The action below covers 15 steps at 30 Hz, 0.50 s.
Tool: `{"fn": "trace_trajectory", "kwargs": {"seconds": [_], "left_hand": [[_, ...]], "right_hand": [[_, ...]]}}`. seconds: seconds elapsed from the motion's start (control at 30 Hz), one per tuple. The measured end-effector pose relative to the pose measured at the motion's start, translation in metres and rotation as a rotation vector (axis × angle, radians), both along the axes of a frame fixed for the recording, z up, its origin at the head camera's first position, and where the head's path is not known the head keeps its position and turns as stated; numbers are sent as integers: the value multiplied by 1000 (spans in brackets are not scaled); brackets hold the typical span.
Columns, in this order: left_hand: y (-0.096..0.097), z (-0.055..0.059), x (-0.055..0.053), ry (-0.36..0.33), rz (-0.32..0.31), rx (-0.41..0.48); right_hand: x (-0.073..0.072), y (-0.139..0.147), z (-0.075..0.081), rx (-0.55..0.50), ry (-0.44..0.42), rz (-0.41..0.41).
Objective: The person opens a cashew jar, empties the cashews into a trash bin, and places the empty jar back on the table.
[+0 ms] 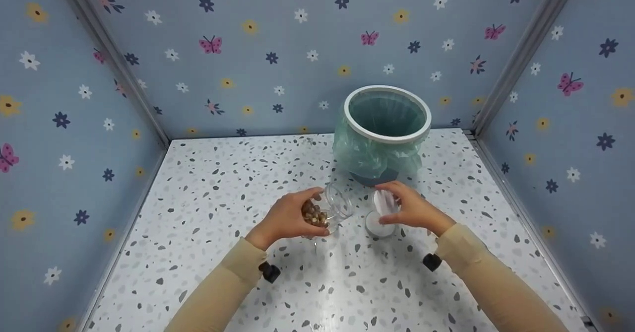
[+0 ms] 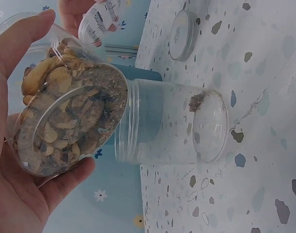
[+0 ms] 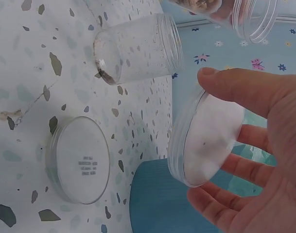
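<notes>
My left hand (image 1: 292, 215) grips a clear jar (image 2: 38, 124), which is tipped on its side and holds brown dried pieces with dark grit. A second clear jar (image 3: 138, 51) stands upright on the table, with a little brown grit at its bottom. The tipped jar overlaps this one's mouth in the left wrist view. My right hand (image 1: 416, 210) pinches a round lid (image 3: 211, 138) by its edge, white inside with a clear rim, tilted above the table. Below it lies another round lid (image 3: 84, 162), flat, with small print on its top.
A bin (image 1: 374, 175) with a green liner and white rim (image 1: 387, 138) stands at the back right, just beyond my right hand. The speckled table (image 1: 223, 173) is bounded by flower-patterned walls (image 1: 278, 69) at the back and both sides.
</notes>
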<state>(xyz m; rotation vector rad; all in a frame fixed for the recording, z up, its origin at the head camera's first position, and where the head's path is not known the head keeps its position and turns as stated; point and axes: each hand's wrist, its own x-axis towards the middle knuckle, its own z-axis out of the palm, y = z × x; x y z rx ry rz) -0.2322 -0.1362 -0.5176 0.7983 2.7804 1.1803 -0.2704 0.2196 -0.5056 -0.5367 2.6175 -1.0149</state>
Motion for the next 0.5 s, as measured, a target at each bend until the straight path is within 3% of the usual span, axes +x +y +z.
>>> {"fn": "trace_trajectory", "kwargs": {"seconds": [0.3,0.5], "left_hand": [[-1,-1,2,-19,13,0],[-1,-1,1,-19,14,0]], "right_hand": [[-3,8,-6,-13,31,-18],[-6,14,-11,3,-6,-70]]}}
